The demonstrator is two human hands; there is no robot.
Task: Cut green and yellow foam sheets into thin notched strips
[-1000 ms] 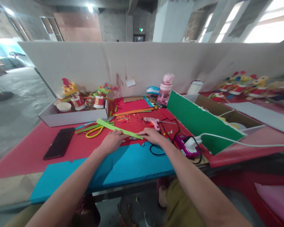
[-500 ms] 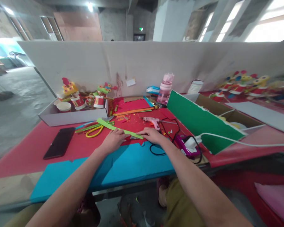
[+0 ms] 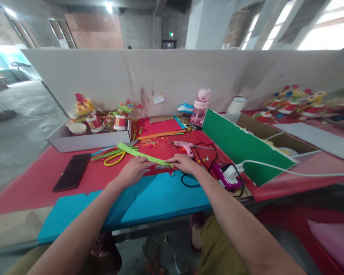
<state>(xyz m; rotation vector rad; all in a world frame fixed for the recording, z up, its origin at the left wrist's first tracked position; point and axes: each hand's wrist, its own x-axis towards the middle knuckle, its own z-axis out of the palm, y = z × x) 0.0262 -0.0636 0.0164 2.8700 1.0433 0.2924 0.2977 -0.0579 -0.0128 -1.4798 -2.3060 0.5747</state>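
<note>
A bright green paper strip [image 3: 133, 151] slants over the red table covering, its far end up to the left. My right hand [image 3: 185, 163] is closed, pinching the strip's near right end between thumb and fingers. Lower along the strip, my left hand [image 3: 135, 170] rests with fingers together against its near edge; the fingertips are partly hidden. A blue sheet [image 3: 149, 198] lies along the front edge under my forearms. Behind the left hand are yellow-handled scissors [image 3: 114, 158] and thin green strips [image 3: 103, 154]. Beyond the right hand lies a pink glue gun [image 3: 186, 147].
At left are a black phone [image 3: 72, 172] and a white box [image 3: 88, 141] with paper-cup figures. At right, a purple power strip [image 3: 226, 177] with a white plug stands beside a green-sided box [image 3: 240, 147]. A pink bottle [image 3: 200, 105] stands by the partition [image 3: 166, 72].
My left hand has shifted slightly left and toward me along the strip. My right hand keeps its place at the strip's right end.
</note>
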